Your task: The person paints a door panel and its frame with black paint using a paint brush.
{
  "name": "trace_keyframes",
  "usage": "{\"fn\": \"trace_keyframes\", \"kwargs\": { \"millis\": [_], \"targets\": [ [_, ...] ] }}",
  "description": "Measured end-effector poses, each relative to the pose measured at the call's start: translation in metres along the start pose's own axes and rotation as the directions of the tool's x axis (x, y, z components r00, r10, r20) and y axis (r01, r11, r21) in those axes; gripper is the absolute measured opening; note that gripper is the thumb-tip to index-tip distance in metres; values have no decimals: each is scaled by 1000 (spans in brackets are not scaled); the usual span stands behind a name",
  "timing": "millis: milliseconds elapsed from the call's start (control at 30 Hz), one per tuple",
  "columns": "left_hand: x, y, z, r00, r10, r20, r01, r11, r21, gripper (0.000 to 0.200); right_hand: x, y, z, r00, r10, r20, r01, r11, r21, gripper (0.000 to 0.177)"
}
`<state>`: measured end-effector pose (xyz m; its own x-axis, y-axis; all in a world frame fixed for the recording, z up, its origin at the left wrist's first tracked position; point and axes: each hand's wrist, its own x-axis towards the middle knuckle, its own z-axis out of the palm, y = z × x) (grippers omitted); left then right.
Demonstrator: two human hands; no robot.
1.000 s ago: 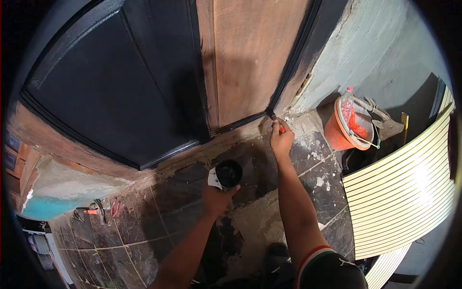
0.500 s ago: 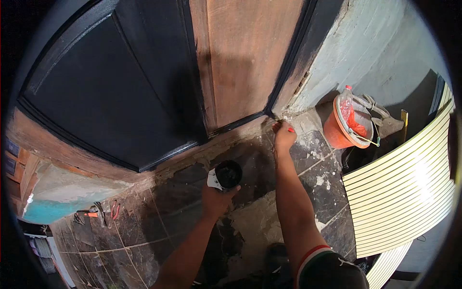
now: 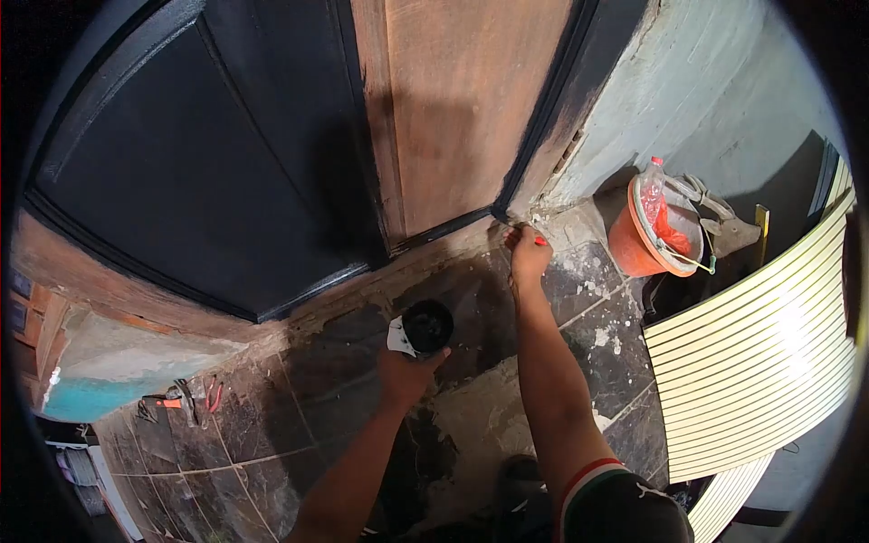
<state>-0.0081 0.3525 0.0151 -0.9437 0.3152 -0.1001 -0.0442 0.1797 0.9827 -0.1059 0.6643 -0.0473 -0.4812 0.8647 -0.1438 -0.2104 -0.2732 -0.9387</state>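
My left hand (image 3: 407, 373) is closed around a white cup (image 3: 399, 338) of black paint (image 3: 427, 328), held above the floor tiles. Out ahead, my right hand (image 3: 528, 256) grips a paintbrush (image 3: 541, 242); the red end of its handle shows by my fingers. The bristles are mostly hidden at the bottom right corner of the door panel, where black trim meets the frame. Black paint covers the left door panel (image 3: 235, 172) and the trim strips (image 3: 444, 232). The right panel (image 3: 471, 118) is bare brown wood.
An orange bucket (image 3: 635, 244) holding a plastic bottle (image 3: 652, 184) stands against the grey wall at right. Ribbed cream sheets (image 3: 760, 353) lean below it. Pliers (image 3: 214, 395) and other tools lie on the dark tiles (image 3: 317, 389) at left.
My right hand has shifted slightly left and down along the panel's bottom corner with the brush. My left hand and the cup have hardly moved.
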Motion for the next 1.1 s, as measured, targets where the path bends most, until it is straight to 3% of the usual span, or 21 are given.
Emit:
{"fn": "trace_keyframes", "kwargs": {
  "millis": [100, 133, 200, 233, 267, 333, 467, 533, 633, 733, 800, 833, 933, 967, 1000, 1067, 1100],
  "targets": [
    [1, -3, 0, 1000, 2, -31, -1, 1000, 30, 76, -2, -7, 5, 979, -181, -98, 188, 980, 67, 21],
    [0, -4, 0, 999, 1, -38, 0, 1000, 26, 76, -8, -5, 5, 956, -289, -38, 281, 948, -147, 21],
    [1, -4, 1, 999, 2, -49, -1, 1000, 14, 77, -22, 6, 8, 881, -450, 145, 454, 722, -522, 21],
    [3, -4, 2, 999, 2, -44, -1, 1000, 18, 77, -32, 0, 16, 899, -333, 284, 434, 765, -476, 22],
    [4, -6, 1, 999, 1, -39, 0, 1000, 24, 77, -49, -3, 23, 874, -340, 346, 461, 806, -371, 27],
    [2, -6, 0, 999, -12, -37, 14, 999, 35, 76, -57, -3, 27, 874, 71, 480, 50, 971, -235, 24],
    [2, -5, -2, 999, -8, -31, 7, 1000, -30, 76, -22, -14, 13, 904, 261, 340, -214, 962, -171, 23],
    [1, -5, -4, 1000, -5, -20, 4, 999, -34, 75, 0, -17, 2, 964, 27, 264, -1, 995, -101, 24],
    [1, -6, -7, 1000, -7, -13, 7, 1000, 20, 74, 2, -13, 5, 975, -218, -51, 214, 974, -70, 25],
    [-2, -17, -4, 1000, -14, -24, 14, 1000, 15, 74, -37, 12, 17, 768, -640, 29, 614, 722, -318, 24],
    [-5, -17, -2, 998, -48, -31, 49, 998, 46, 73, -52, 42, 23, 904, -323, 279, 380, 908, -178, 23],
    [-6, -17, -3, 998, -50, -24, 51, 997, 55, 73, -62, 49, 31, 962, -198, 190, 216, 974, -74, 23],
    [-8, -22, -6, 999, -35, -15, 36, 997, 69, 72, -55, 8, 21, 957, -261, 125, 269, 962, -53, 25],
    [-8, -31, -7, 1000, -15, -18, 16, 998, 61, 72, -49, 0, 20, 921, -389, 5, 377, 890, -258, 27],
    [-8, -36, -7, 1000, 5, -22, -3, 999, 53, 71, -38, 2, 17, 928, -372, 3, 358, 891, -281, 27],
    [-11, -21, -9, 995, -96, 13, 96, 995, 0, 72, -15, 20, 12, 940, -341, 2, 324, 889, -323, 28],
    [-11, -15, -9, 990, -141, 31, 142, 990, -25, 73, -23, 16, 21, 906, -405, 124, 421, 836, -352, 28]
  ]
}}
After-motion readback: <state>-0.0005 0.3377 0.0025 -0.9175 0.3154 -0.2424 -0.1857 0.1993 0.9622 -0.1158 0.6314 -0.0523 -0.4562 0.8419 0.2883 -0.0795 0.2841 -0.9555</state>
